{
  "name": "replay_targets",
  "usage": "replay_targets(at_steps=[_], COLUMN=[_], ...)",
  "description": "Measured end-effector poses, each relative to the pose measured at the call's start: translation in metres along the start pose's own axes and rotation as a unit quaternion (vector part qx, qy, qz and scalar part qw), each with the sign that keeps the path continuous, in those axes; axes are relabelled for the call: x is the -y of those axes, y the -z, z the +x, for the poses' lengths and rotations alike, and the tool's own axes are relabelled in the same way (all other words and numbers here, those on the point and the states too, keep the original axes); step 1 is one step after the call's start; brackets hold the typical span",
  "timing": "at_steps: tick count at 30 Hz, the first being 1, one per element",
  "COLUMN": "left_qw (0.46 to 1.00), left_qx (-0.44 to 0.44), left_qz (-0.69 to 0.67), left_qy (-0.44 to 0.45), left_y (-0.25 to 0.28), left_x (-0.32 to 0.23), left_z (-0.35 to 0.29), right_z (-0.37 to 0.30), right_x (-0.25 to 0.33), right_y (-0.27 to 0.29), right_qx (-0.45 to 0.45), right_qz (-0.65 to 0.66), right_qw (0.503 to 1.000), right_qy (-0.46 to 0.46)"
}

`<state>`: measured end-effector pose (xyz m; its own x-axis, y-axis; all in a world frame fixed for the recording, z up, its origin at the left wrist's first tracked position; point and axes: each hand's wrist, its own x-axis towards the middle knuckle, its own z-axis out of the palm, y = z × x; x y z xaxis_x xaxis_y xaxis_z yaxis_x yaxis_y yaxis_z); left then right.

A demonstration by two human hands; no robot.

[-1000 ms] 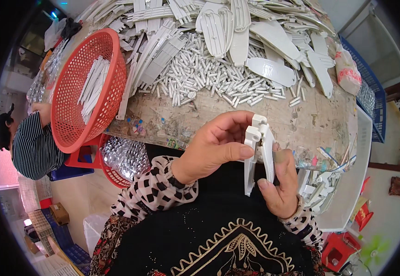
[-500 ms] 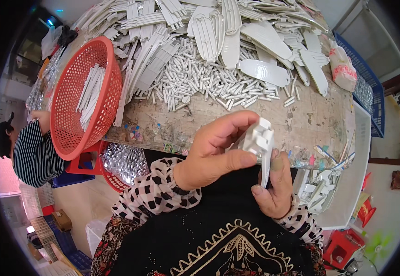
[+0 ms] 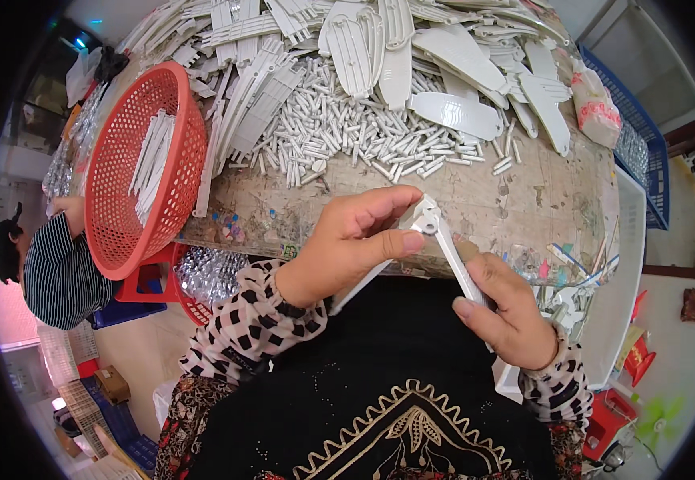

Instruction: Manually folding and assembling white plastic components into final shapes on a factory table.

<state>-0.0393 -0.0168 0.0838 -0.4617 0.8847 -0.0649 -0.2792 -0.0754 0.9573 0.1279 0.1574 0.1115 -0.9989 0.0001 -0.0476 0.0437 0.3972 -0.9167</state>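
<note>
Between my hands is a white plastic hinged piece (image 3: 451, 250), two long arms meeting at a joint and spread like an upside-down V. My left hand (image 3: 346, 246) pinches it at the joint with thumb and fingers. One arm slants down behind that hand, its middle hidden. My right hand (image 3: 515, 314) grips the lower part of the other arm between thumb and fingers. Past my hands, a heap of short white pins (image 3: 327, 128) lies on the worn table (image 3: 515, 208). Flat white oval plastic panels (image 3: 455, 114) are piled around and behind the pins.
A red perforated basket (image 3: 190, 180) holding white strips stands tilted at the table's left. Below it, another red basket contains shiny silvery parts (image 3: 210, 276). A white bin (image 3: 615, 320) with white parts sits at the right, near a blue crate (image 3: 658, 192). Someone in a striped shirt (image 3: 63, 276) is at far left.
The hinged piece has swung apart from a nearly folded state into a wide V. My right hand has moved right and my left hand slightly left, both keeping hold.
</note>
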Motion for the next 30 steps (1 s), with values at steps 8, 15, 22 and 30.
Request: replay_targets(at_steps=[8, 15, 22, 30], left_qw=[0.991, 0.989, 0.989, 0.987], left_qx=[-0.053, 0.009, 0.061, 0.068], left_qz=[-0.124, -0.144, -0.134, -0.145], left_qy=[0.006, -0.014, -0.027, -0.021], left_y=[-0.003, 0.006, 0.002, 0.005], left_x=[0.019, 0.021, 0.016, 0.016], left_z=[0.01, 0.007, 0.009, 0.01], right_z=[0.019, 0.01, 0.004, 0.013], right_x=[-0.031, -0.037, -0.038, -0.029], right_y=[-0.06, -0.055, -0.055, -0.046], right_qx=[-0.159, -0.17, -0.152, -0.126], right_qz=[-0.005, -0.114, -0.11, -0.052], right_qw=[0.985, 0.97, 0.974, 0.985], right_qy=[0.073, 0.132, 0.13, 0.11])
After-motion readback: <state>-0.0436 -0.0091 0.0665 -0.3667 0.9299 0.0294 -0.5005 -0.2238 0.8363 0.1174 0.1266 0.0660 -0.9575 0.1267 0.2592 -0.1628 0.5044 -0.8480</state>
